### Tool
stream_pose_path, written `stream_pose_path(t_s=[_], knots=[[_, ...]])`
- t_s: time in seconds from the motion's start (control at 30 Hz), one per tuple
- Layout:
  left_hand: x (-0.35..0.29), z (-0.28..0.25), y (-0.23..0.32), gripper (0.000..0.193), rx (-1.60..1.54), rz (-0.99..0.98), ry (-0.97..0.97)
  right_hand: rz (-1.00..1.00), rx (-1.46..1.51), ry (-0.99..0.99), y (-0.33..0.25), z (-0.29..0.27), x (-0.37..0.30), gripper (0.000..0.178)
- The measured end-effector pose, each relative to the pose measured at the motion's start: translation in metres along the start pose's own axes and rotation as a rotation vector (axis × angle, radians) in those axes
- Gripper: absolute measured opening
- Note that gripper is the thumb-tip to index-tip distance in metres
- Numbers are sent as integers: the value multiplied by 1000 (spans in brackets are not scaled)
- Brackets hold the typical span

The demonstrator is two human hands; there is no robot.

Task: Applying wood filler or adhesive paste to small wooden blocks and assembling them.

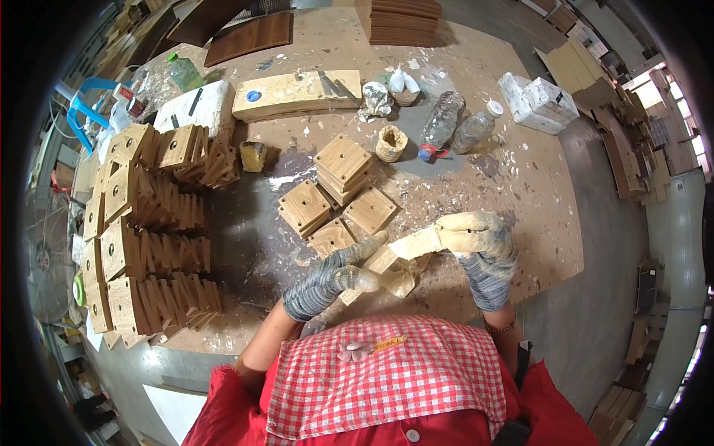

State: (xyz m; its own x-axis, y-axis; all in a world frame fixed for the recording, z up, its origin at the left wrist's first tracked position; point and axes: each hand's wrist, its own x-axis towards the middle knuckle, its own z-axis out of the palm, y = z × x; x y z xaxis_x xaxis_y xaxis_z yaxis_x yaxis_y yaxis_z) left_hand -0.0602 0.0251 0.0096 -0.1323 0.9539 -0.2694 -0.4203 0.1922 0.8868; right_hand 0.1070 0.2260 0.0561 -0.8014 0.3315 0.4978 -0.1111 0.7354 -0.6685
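Both my hands wear grey knit gloves with pale palms and fingers. My left hand [335, 276] grips a light wooden square plate [381, 262], tilted near the table's front edge. My right hand [480, 241] is closed on a pale folded strip [416, 243] that touches the plate's upper right edge; whether it is cloth or sandpaper I cannot tell. A crumpled tan piece [404, 279] hangs below the strip, partly hidden by the plate. Just beyond my left hand, square wooden plates with holes lie in small stacks, the tallest stack [343, 161] in the middle.
Many drilled plates stand in leaning rows [123, 249] along the left. Farther back are a long wooden board [297, 97], a crusted round container [391, 143], two clear bottles [443, 123], a green bottle [184, 72] and white wrapped blocks [537, 102]. Brown panels [399, 22] are stacked at the far edge.
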Motion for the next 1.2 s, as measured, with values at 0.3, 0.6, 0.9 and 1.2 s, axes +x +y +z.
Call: stream_pose_path(t_s=[0.3, 0.6, 0.9, 1.2], knots=[[-1, 0, -5, 82, -11, 18, 25, -25, 28, -3, -5, 0, 4, 15], [-1, 3, 1, 85, -24, 43, 56, -10, 65, 27, -8, -1, 6, 13], [1, 0, -3, 83, -75, 23, 51, -9, -3, 51, -14, -3, 6, 12], [-2, 2, 3, 75, 32, 41, 47, -53, -18, 55, -10, -5, 3, 11]])
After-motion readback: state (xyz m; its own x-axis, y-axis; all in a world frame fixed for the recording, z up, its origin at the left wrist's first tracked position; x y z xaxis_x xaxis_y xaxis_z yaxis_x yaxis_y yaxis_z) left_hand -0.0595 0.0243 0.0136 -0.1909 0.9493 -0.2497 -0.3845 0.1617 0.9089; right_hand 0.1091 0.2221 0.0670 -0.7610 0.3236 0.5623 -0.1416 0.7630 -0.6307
